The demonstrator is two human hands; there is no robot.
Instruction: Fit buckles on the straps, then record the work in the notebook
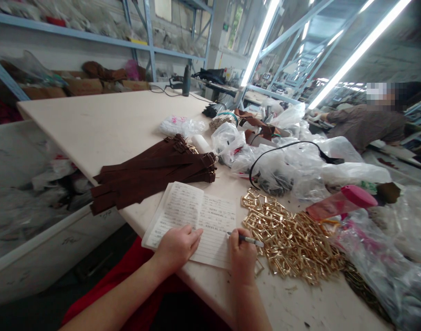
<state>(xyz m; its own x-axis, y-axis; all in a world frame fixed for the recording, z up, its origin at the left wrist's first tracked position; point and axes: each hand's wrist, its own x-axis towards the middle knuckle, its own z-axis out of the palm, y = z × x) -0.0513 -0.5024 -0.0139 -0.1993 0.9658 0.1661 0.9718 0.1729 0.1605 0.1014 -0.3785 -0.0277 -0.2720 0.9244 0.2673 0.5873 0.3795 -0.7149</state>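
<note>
An open notebook [213, 218] with handwritten lines lies at the table's near edge. My left hand [178, 246] rests across its lower middle, fingers lying on the page and holding nothing. In my right hand [243, 253] is a pen [250, 239], its tip at the right-hand page near the last written line. Just right of that hand spreads a heap of gold-coloured metal buckle frames [289, 241]. Beyond the notebook lies a stack of dark brown straps [155, 172], with metal pieces at their right ends.
Clear plastic bags [282, 161] crowd the table's right side, with a black strap [293, 145] over them. A pink-lidded bottle [341, 202] lies by the buckle heap. A white bin [51, 248] stands left of the table [103, 115]. Another person [365, 122] is at the far right.
</note>
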